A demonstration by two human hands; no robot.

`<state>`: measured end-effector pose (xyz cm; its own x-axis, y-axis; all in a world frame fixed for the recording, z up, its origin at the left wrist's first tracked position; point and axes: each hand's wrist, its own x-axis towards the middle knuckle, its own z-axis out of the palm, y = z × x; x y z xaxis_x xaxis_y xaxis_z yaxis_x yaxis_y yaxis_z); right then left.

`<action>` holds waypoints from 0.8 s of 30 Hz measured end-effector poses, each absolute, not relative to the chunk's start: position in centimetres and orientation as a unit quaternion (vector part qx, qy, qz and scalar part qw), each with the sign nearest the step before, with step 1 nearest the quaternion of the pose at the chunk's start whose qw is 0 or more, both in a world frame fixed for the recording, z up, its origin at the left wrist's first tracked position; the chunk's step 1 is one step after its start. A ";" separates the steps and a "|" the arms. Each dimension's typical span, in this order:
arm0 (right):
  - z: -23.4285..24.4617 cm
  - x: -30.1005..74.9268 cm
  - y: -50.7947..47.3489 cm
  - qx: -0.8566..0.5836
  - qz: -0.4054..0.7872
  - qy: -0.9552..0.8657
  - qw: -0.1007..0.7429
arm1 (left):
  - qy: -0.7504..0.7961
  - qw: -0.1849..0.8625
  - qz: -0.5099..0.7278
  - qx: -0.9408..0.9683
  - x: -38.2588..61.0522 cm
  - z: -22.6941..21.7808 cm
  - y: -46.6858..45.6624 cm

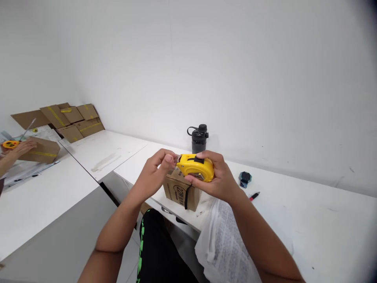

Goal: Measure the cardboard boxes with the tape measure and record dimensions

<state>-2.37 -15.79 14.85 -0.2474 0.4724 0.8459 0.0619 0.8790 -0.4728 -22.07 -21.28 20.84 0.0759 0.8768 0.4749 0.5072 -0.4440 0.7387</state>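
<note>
Up in front of me, my right hand (pixel 216 175) grips a yellow tape measure (pixel 196 166) with a black slide button on top. The thumb and forefinger of my left hand (pixel 157 169) pinch at the mouth of the case, where a small shiny, clear-looking bit shows; what it is stays too small to tell. Below and behind the tape measure sits a small cardboard box (pixel 179 192) with dark printed characters and a black strip down one edge. Part of its top is hidden by my hands.
Behind the box stands a dark bottle (pixel 199 138). To the right lie a blue-black watch-like object (pixel 245 178) and a red-black pen (pixel 255 195). A white plastic bag (pixel 226 239) hangs over the front edge. At left, a co-worker's hand (pixel 26 147) touches a box; flattened cartons (pixel 70 118) lean behind.
</note>
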 end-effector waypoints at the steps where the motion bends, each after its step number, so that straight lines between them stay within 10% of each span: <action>1: 14.9 -2.3 -15.9 -0.164 0.173 -0.780 0.578 | 0.495 0.226 0.453 0.706 -21.9 21.1 -21.1; 10: 17.4 2.2 -16.5 -0.205 0.185 -0.857 0.436 | 0.451 0.470 0.361 0.668 -21.8 21.0 -17.7; 24: 17.5 6.8 -13.6 -0.439 0.290 -0.822 0.219 | 0.659 0.325 0.305 0.606 -27.8 15.2 -9.5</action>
<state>6.77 -13.65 17.53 -0.5191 0.8483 0.1047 0.5943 0.4463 -0.6691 -27.77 -9.52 15.15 -0.0542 0.9968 -0.0590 0.6007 0.0798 0.7955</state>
